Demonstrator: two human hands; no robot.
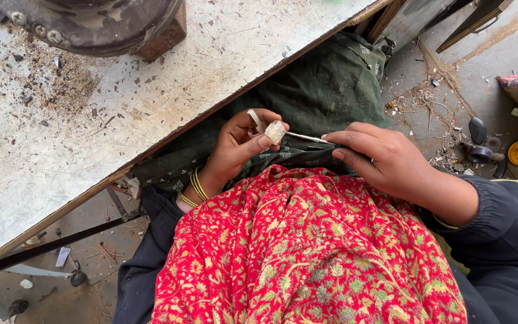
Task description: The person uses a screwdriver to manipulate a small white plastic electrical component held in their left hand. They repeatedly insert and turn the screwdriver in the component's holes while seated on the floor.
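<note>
Pinching a pale block point(275, 131), the left hand point(238, 150) steadies it over the lap; the right hand point(385, 159) grips a thin rod point(307, 138) against it.

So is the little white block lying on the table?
No, the left hand pinches the white block over the lap, away from the table.

Scuffed, debris-strewn pale worktable point(151, 90) over a dusty littered concrete floor point(445, 90), in flat daylight.
</note>
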